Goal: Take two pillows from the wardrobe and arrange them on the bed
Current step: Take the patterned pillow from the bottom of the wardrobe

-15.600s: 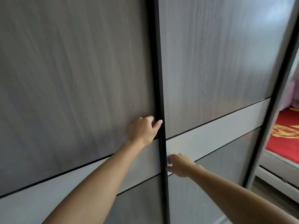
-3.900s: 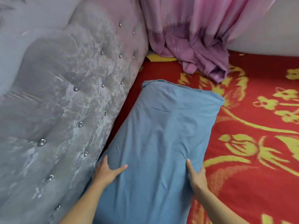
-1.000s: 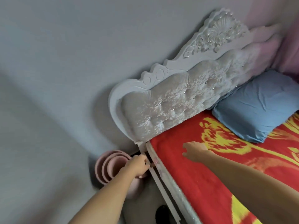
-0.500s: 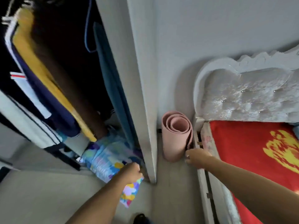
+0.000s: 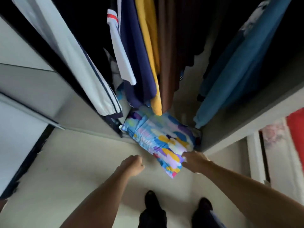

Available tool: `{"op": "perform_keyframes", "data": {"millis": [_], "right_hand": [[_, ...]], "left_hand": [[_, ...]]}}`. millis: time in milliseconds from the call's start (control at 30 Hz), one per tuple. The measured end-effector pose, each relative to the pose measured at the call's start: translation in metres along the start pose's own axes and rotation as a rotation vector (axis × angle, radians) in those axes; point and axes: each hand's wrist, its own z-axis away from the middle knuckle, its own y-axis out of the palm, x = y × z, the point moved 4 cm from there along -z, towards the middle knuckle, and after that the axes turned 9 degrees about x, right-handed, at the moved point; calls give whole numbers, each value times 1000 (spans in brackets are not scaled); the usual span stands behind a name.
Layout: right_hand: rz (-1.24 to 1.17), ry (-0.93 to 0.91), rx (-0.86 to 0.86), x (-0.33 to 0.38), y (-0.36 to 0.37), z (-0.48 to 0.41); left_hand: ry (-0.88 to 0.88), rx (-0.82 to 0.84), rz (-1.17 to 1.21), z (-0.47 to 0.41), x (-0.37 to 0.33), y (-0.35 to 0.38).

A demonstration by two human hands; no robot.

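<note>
— What fills the view?
— The open wardrobe (image 5: 233, 127), clothes (image 5: 144, 51) hanging from twelve o'clock, floor (image 5: 70, 162) below, a strip of bed (image 5: 296, 129) at three o'clock.
— And the pillow?
— The patterned pillow (image 5: 162, 139) lies at the wardrobe's bottom, its near end jutting over the floor.
— The hands?
— The right hand (image 5: 194, 160) touches the pillow's corner, grip unclear; the left hand (image 5: 131, 163), loosely curled and holding nothing, hovers at its nine o'clock.

Hanging clothes (image 5: 148, 63) crowd above the pillow (image 5: 162, 139) (its near end juts out unobstructed).
</note>
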Motion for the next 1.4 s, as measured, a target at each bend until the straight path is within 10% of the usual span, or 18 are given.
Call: {"op": "perform_keyframes", "data": {"millis": [967, 1400], "right_hand": [[-619, 489, -127, 106, 211, -403], [-196, 468, -468, 51, 282, -565]], "left_hand": [[287, 115, -568, -449, 195, 22], [583, -259, -741, -667, 186, 68]]}}
